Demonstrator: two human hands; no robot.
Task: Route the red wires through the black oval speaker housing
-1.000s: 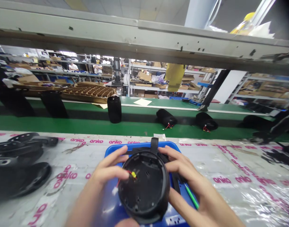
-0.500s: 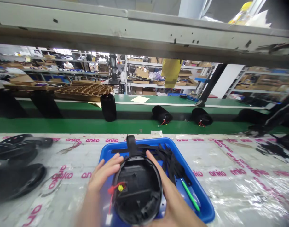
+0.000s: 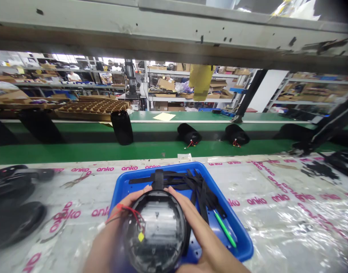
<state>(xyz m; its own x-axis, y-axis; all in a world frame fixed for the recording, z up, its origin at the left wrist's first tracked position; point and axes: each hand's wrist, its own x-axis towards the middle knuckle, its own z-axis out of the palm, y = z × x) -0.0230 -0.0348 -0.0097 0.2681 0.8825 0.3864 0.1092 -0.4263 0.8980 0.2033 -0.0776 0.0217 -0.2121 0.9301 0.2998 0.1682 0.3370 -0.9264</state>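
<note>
A round black housing (image 3: 156, 231) is held between both hands above a blue tray (image 3: 243, 242). My left hand (image 3: 119, 216) wraps its left side, and my right hand (image 3: 196, 223) grips its right side. Red wires (image 3: 131, 209) with a yellow connector (image 3: 141, 237) come out of the housing and run over my left hand. A black strap (image 3: 159, 179) stands up at the far edge of the housing, by the fingertips. Several black straps (image 3: 200, 189) and a green pen-like tool (image 3: 225, 229) lie in the tray.
Black parts (image 3: 17, 212) lie at the left on the plastic-covered table (image 3: 85, 197). Beyond, a green belt (image 3: 151, 149) carries several black cylinders (image 3: 122, 128). A grey beam (image 3: 168, 28) crosses overhead. Black scraps (image 3: 320, 169) lie at the right.
My left hand has closed in against the housing. The housing has tilted and moved slightly left, showing a shinier inside. Its red wires have swung up over my left hand. The whole view has shifted a little.
</note>
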